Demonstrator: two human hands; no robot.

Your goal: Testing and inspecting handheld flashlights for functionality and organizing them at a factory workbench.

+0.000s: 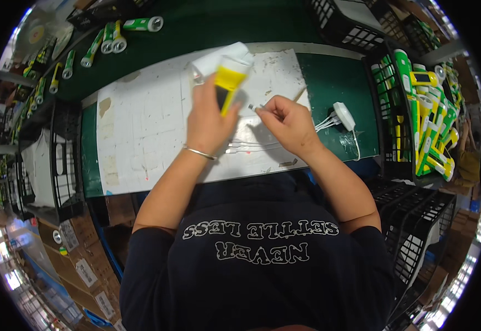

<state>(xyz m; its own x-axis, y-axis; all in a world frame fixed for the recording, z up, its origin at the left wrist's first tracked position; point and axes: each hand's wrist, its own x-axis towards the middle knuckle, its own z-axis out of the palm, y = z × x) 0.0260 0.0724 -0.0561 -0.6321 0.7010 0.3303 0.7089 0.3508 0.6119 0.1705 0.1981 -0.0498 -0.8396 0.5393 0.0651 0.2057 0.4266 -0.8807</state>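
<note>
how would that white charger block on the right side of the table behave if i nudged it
The white charger block would probably slide rather than roll, since it looks squat and flat-sided. Its thin white cables look floppy, given how they bend, and would likely trail along. They might also tug against its movement, as several fan out from it.

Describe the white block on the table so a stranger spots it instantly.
On the green worktable, look right of the large white panel. There, right of the right hand, sits a small white block. Unlike the green and yellow flashlights piled farther right, it has thin white cables attached.
</note>
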